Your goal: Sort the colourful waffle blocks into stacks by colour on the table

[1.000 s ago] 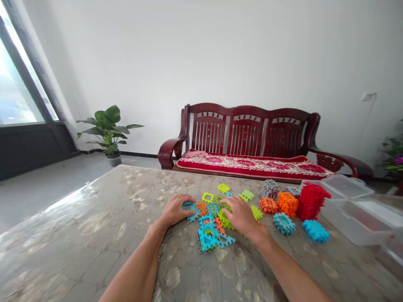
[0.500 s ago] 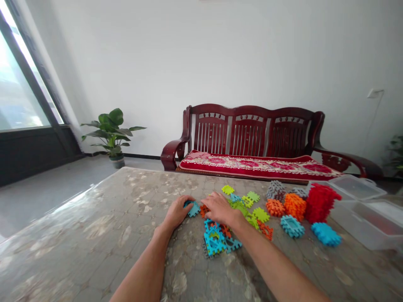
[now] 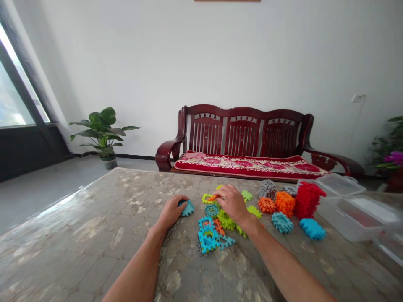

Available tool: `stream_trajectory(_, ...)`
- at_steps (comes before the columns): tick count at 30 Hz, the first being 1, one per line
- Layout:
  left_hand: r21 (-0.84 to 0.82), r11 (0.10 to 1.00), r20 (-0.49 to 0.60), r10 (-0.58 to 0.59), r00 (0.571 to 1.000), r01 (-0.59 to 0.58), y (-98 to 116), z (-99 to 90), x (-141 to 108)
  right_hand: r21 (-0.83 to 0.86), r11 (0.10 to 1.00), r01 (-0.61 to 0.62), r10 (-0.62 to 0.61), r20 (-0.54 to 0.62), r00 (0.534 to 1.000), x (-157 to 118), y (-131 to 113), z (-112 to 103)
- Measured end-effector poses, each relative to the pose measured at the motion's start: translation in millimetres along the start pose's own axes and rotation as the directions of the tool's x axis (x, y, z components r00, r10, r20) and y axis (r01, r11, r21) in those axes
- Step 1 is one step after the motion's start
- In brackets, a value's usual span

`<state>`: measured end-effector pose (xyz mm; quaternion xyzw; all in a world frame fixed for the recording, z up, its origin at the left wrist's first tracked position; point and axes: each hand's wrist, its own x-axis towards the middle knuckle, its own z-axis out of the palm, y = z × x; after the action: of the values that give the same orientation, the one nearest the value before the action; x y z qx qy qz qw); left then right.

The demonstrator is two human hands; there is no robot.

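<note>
My left hand is closed on a light blue toothed piece at the table's middle. My right hand pinches a small orange piece just above the loose pieces. Below it lie a teal square piece and lime green pieces. Nearer to me, blue pieces overlap others, with an orange-red piece beside them. Part of the green group is hidden under my right hand and wrist.
Stacks of grey, orange, red and blue pieces stand on the right of the table. Beyond them sits a clear plastic box with its lid open. A wooden bench is behind the table.
My right hand has lifted the orange piece up and away from beside the blue one. The teal square piece is now uncovered. The view has shifted slightly to the right.
</note>
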<state>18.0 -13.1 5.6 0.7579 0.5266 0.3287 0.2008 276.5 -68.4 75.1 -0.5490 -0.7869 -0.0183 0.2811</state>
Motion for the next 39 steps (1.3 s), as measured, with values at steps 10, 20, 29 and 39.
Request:
stream_trajectory(10,0.008,1.0,0.024,0.006,1.0,-0.006,-5,1.2,3,0.132,0.971,-0.202,0.198,0.042,0.979,-69,75,-4)
stream_trajectory(20,-0.003,1.0,0.001,0.011,1.0,-0.011,-4,0.5,3,0.225,0.926,-0.303,0.304,0.028,0.952,-84,82,-13)
stream_trajectory(29,0.033,0.999,0.02,0.007,1.0,-0.008,-5,0.6,4,-0.007,0.938,-0.345,0.341,0.187,0.921,-86,74,-29)
stream_trajectory(39,0.027,0.999,0.019,0.031,0.999,-0.032,-15,4.1,8,0.132,0.912,-0.389,0.394,-0.009,0.919,-82,80,-27)
